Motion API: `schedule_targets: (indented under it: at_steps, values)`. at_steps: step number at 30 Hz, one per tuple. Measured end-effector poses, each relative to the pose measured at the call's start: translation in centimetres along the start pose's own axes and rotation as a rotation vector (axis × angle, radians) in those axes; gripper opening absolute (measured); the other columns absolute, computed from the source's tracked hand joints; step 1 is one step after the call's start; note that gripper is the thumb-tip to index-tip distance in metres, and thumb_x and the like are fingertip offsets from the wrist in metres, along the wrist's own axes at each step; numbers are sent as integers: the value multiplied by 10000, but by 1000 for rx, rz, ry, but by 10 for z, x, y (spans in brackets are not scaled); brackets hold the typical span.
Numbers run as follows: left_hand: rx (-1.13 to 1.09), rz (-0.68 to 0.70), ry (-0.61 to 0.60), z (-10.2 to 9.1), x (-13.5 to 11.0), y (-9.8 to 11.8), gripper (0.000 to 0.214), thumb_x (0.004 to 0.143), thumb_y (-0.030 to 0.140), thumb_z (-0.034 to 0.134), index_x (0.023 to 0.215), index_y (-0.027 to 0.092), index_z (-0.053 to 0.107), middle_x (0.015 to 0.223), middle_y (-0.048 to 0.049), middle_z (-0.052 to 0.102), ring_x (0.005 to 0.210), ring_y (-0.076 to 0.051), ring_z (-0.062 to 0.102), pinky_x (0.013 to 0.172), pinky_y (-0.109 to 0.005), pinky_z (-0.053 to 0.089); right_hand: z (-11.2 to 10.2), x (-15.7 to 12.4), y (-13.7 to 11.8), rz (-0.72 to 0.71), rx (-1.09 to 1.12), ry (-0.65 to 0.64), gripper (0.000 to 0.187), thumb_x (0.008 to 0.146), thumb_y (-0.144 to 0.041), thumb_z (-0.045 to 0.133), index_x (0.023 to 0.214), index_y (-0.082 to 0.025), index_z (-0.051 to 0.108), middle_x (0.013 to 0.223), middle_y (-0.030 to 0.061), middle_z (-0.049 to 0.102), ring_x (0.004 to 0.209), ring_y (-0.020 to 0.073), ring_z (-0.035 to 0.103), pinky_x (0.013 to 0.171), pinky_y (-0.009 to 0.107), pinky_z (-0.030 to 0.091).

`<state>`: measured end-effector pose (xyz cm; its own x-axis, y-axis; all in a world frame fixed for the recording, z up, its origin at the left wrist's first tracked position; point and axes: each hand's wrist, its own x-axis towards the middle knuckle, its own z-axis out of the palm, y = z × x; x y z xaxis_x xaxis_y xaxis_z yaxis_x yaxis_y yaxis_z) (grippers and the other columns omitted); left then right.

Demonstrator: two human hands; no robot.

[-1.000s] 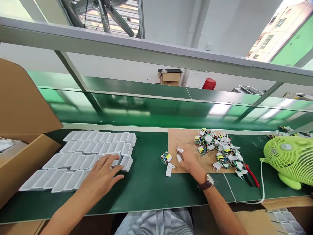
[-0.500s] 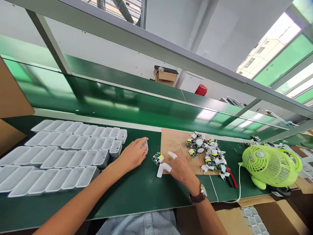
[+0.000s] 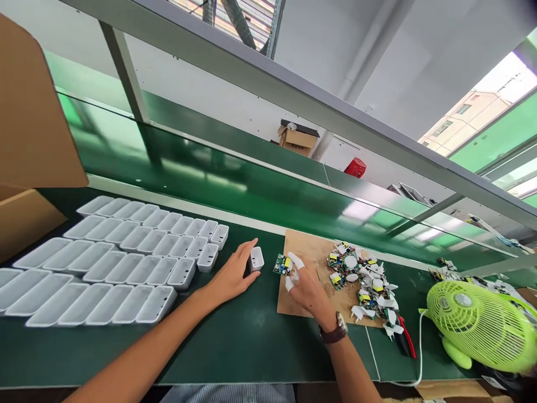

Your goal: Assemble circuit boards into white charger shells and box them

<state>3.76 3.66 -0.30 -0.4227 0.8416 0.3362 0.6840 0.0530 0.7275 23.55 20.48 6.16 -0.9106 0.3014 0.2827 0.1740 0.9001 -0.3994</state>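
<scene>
My left hand (image 3: pixel 235 270) curls its thumb and fingers around a small white plastic case (image 3: pixel 257 258), which stands on the green bench with its open end up. In my right hand (image 3: pixel 308 286), the thumb and index finger, both in white finger covers, pinch a small circuit board (image 3: pixel 280 265) with a yellow part on it. The board is over the left edge of a brown cardboard sheet (image 3: pixel 289 302), apart from the case. To the left, several rows of similar white open cases (image 3: pixel 146 268) lie on the bench.
A pile of circuit boards with white plug parts (image 3: pixel 364 274) covers the right of the sheet. Beside it lie red-handled pliers (image 3: pixel 406 338) and a green fan (image 3: pixel 478 322) with a white cable (image 3: pixel 420 350). A cardboard box (image 3: pixel 39 112) stands at the far left.
My right hand has picked up the circuit board from the bench and lifted it. My left hand stays around the case, whose open end now shows. The view has shifted.
</scene>
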Motion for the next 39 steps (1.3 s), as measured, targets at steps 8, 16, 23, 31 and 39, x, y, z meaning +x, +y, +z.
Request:
schedule_targets:
  at_steps: [8, 16, 23, 31, 39]
  values:
    - [-107, -4, 35, -2, -3, 6, 857, 928, 243, 639, 1629, 281, 147, 1578, -171, 404, 1433, -334, 496, 1192, -561, 439, 11, 25, 36, -87, 60, 52, 677, 804, -41, 465, 1468, -168, 448, 1220, 143, 634, 1085, 268, 643, 985, 463, 577]
    - [-47, -104, 42, 2, 3, 11, 839, 905, 284, 678, 1607, 293, 218, 1429, -132, 541, 1234, -301, 616, 1062, -512, 533, 14, 11, 39, 57, 74, 70, 625, 830, -114, 513, 1448, -208, 484, 1108, 85, 665, 920, 234, 650, 869, 402, 586]
    - [3, -236, -190, -14, 2, 18, 1073, 715, 497, 890, 1588, 282, 305, 1443, -142, 556, 1028, -293, 664, 858, -444, 589, 21, 10, 41, 43, -22, 66, 619, 860, -124, 504, 1476, -153, 466, 1141, 126, 675, 973, 266, 662, 878, 419, 579]
    - [95, 39, -32, -7, 3, 7, 619, 861, 359, 796, 1416, 278, 536, 1287, -95, 665, 1174, -318, 605, 1020, -518, 534, 15, 7, 21, -1, 236, 138, 631, 885, -152, 570, 1498, -226, 442, 1251, 114, 671, 1090, 255, 683, 954, 429, 602]
    - [156, 144, 80, -3, 0, 3, 621, 954, 273, 670, 1524, 325, 431, 1340, -113, 577, 1240, -302, 588, 1067, -506, 536, 13, 5, -18, -214, 182, 192, 700, 921, -93, 550, 1567, -259, 338, 1331, 149, 643, 1190, 295, 662, 984, 481, 607]
